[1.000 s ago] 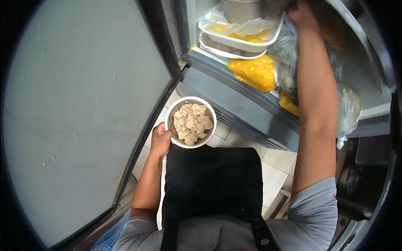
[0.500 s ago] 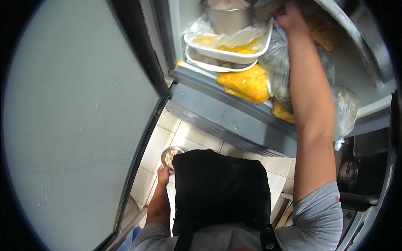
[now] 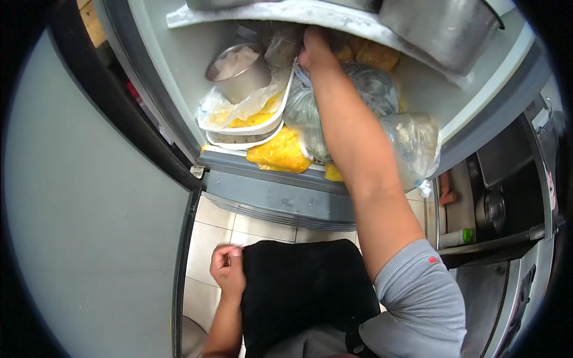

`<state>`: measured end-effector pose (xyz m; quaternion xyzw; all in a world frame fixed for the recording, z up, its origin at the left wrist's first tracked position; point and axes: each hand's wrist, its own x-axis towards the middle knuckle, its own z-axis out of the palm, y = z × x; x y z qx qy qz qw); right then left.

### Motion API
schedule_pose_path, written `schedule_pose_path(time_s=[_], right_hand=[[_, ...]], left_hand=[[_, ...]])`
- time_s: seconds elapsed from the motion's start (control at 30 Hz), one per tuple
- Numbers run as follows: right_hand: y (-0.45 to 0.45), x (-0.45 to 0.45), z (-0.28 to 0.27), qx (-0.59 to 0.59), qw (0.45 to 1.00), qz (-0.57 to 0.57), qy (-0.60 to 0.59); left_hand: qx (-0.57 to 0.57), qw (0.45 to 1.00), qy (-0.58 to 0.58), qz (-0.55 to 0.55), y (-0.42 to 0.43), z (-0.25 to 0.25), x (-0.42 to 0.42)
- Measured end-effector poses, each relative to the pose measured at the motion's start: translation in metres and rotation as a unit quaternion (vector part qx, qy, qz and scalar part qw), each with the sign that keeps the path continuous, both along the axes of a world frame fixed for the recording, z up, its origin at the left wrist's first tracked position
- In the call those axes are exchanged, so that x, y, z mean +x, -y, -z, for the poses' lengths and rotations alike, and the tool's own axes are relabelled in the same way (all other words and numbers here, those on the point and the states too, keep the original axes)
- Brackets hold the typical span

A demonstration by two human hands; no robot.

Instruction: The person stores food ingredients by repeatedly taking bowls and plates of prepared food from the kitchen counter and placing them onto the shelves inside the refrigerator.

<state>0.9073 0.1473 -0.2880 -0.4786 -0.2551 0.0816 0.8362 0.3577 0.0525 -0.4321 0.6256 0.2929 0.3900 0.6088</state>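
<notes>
My right hand (image 3: 313, 51) reaches deep into the fridge below the frosted shelf. Its fingers are hidden among plastic bags, so what it touches cannot be made out. Under and beside the forearm lie knotted clear bags (image 3: 307, 113) with dark contents. To the left, a metal pot (image 3: 243, 80) holding something pale stands on white trays (image 3: 256, 129) with yellow food under plastic. A yellow bag (image 3: 279, 152) lies at the shelf's front edge. Low down, my left hand (image 3: 228, 269) is closed beside my black apron, with its fingers curled; whatever it may hold is hidden.
The fridge door (image 3: 101, 221) stands open on the left. Large metal pots (image 3: 439, 33) sit on the frosted upper shelf (image 3: 286, 11). At the right is a dark counter unit (image 3: 507, 155) with a small pot (image 3: 490, 210). The tiled floor (image 3: 262, 225) shows below.
The view has shifted, showing more of the fridge and the right side. My right arm stays inside. The metal bowl of pale pieces at my left hand is no longer visible.
</notes>
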Motion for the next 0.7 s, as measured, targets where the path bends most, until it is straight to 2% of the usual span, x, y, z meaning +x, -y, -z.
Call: schedule_pose_path(time_s=[0.03, 0.07, 0.1, 0.13, 0.17, 0.23, 0.33, 0.47, 0.53, 0.57, 0.6, 0.67, 0.7], right_hand=[[0.027, -0.063, -0.044, 0.059, 0.979, -0.085, -0.173], [0.034, -0.091, -0.060, 0.051, 0.970, -0.091, -0.219], [0.025, -0.075, -0.050, 0.041, 0.973, -0.057, -0.219], [0.025, -0.074, -0.049, 0.050, 0.971, -0.057, -0.228], [0.029, -0.081, -0.051, 0.056, 0.970, -0.058, -0.231], [0.033, -0.087, -0.046, 0.057, 0.969, -0.055, -0.234], [0.038, -0.093, -0.048, 0.049, 0.971, -0.042, -0.231], [0.047, -0.101, -0.051, 0.005, 0.979, -0.009, -0.204], [0.047, -0.103, -0.050, -0.061, 0.985, 0.025, -0.159], [0.047, -0.103, -0.049, -0.136, 0.983, 0.057, -0.110], [0.049, -0.103, -0.046, -0.259, 0.960, 0.100, -0.031], [0.056, -0.121, -0.056, -0.538, 0.808, 0.185, 0.151], [0.056, -0.132, -0.060, -0.583, 0.765, 0.206, 0.181]], left_hand=[[0.210, 0.974, 0.063, 0.055, 0.004, -0.057, 0.029], [0.366, 0.920, 0.105, 0.092, 0.009, -0.117, 0.059], [0.461, 0.865, 0.115, 0.163, 0.018, -0.172, 0.094], [0.455, 0.842, 0.135, 0.258, 0.031, -0.207, 0.128], [0.473, 0.826, 0.136, 0.273, 0.051, -0.223, 0.165], [0.539, 0.809, 0.046, 0.228, 0.087, -0.222, 0.225], [0.536, 0.752, -0.191, 0.332, 0.094, -0.234, 0.254], [0.539, 0.750, -0.150, 0.353, 0.074, -0.232, 0.252], [0.515, 0.765, -0.155, 0.354, 0.067, -0.236, 0.252], [0.525, 0.754, -0.177, 0.352, 0.068, -0.237, 0.252], [0.533, 0.743, -0.198, 0.353, 0.071, -0.237, 0.251], [0.539, 0.729, -0.227, 0.357, 0.073, -0.237, 0.253], [0.535, 0.726, -0.238, 0.361, 0.071, -0.238, 0.256]])
